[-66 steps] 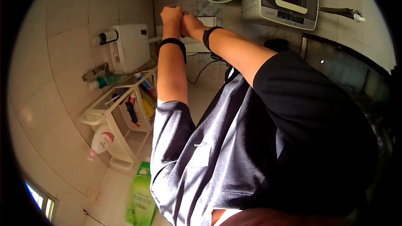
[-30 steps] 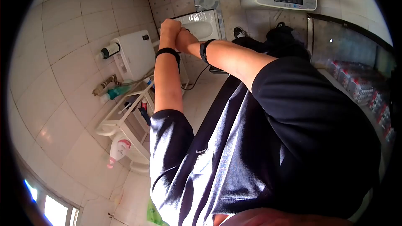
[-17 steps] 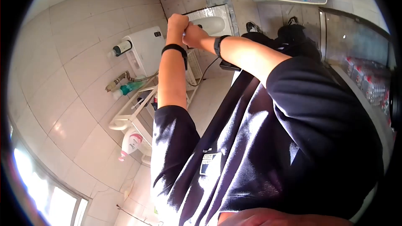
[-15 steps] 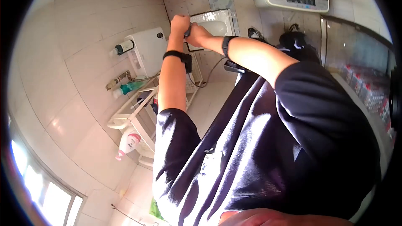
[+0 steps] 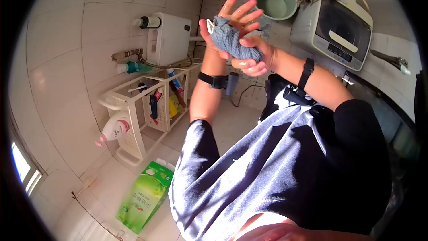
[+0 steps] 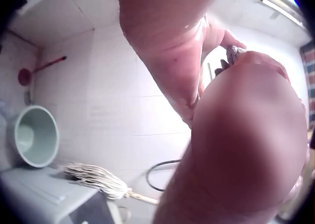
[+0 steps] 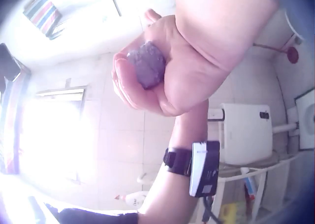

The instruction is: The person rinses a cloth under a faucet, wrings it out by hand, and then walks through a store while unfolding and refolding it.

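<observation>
Blue-gray cloth (image 5: pixel 231 40), upper centre of head view: I see right hand's grip (image 5: pixel 266 53) clasping lower-right end, left hand (image 5: pixel 240 23), fingers splayed, against it; twisting well along, I judge, cloth not yet spread.

Cloth (image 5: pixel 228 38) on left hand (image 5: pixel 239 20), in right hand (image 5: pixel 266 52), basin (image 5: pixel 275 5) beside washer (image 5: pixel 320 27)

blown-out window (image 7: pixel 61 135), R wrist pic, dk edges
</observation>
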A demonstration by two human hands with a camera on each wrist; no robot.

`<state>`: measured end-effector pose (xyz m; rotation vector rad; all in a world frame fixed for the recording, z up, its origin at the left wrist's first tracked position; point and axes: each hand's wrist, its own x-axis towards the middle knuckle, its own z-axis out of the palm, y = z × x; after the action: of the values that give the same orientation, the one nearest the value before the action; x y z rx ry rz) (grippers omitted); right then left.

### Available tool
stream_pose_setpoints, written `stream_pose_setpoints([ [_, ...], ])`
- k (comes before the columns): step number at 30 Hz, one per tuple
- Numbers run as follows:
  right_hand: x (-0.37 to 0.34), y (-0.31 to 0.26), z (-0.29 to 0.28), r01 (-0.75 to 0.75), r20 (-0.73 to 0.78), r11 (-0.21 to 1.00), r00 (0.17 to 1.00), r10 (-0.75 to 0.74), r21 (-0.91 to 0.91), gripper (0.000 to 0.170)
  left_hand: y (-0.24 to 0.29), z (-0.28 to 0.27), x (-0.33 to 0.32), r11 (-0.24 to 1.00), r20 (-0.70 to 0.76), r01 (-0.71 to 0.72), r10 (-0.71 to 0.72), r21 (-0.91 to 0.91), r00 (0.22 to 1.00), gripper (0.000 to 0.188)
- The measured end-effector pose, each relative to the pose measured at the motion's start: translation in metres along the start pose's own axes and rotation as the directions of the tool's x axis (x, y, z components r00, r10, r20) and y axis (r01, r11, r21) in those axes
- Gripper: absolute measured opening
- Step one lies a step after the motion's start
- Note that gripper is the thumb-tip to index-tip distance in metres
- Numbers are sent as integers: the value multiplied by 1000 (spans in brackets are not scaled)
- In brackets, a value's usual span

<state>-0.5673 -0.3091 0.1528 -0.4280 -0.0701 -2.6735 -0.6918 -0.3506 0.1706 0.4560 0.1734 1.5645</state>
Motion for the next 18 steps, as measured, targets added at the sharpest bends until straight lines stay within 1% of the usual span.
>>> stream_pose_setpoints([
  [2, 7, 6, 1, 37, 168, 994, 984, -54, 102, 53, -4, 14, 7, 976, 166, -130, 159, -173, 973, 67],
  [3, 9, 9, 3, 36, 165, 994, 985, -53, 106, 53, -3, 9, 4, 975, 163, -132, 161, -177, 973, 67],
  [4, 10, 11, 7, 68, 193, 991, 977, -90, 117, 53, -2, -1, 0, 967, 298, -115, 182, -228, 937, 62],
  [5, 9, 12, 11, 102, 219, 987, 967, -128, 127, 54, 0, -2, 2, 956, 426, -90, 206, -277, 881, 57],
  [6, 10, 16, 16, 97, 224, 984, 966, -128, 146, 55, 2, -2, 4, 968, 469, -132, 219, -212, 856, 45],
  [7, 10, 21, 16, 111, 229, 981, 962, -147, 161, 55, 10, 2, -4, 990, 411, -142, 139, -22, 901, 30],
  [9, 7, 26, 20, 74, 240, 988, 965, -105, 136, 54, 19, 24, -5, 959, 465, -218, 112, 182, 878, 34],
  [10, 6, 27, 24, 70, 216, 991, 972, -94, 115, 50, 20, 37, -9, 934, 389, -240, 125, 265, 913, 37],
  [11, 5, 29, 25, 95, 210, 988, 970, -119, 121, 50, 17, 56, -16, 914, 230, -222, 148, 340, 962, 37],
  [12, 5, 31, 25, 81, 188, 991, 977, -100, 108, 46, 16, 69, -19, 899, 110, -199, 170, 390, 979, 36],
  [13, 5, 33, 26, 64, 166, 993, 983, -80, 99, 43, 16, 76, -21, 882, -12, -168, 193, 440, 981, 35],
  [14, 2, 29, 33, 55, 53, 992, 997, -62, 117, 37, 18, 72, -28, 826, -112, -126, 222, 549, 969, 28],
  [15, 1, 25, 32, 32, -27, 990, 999, -28, 139, 32, 17, 72, -31, 811, -246, -80, 268, 580, 931, 19],
  [16, 0, 22, 27, -1, -130, 997, 992, 10, 72, 30, 17, 69, -35, 768, -354, 28, 263, 640, 897, 16],
  [17, -2, 23, 21, -40, -231, 999, 972, 43, 17, 28, 16, 66, -40, 716, -461, 146, 267, 683, 846, 14],
  [18, -4, 19, 11, -98, -357, 987, 933, 45, -131, 25, 15, 57, -44, 719, -466, 158, 253, 677, 848, 14],
])
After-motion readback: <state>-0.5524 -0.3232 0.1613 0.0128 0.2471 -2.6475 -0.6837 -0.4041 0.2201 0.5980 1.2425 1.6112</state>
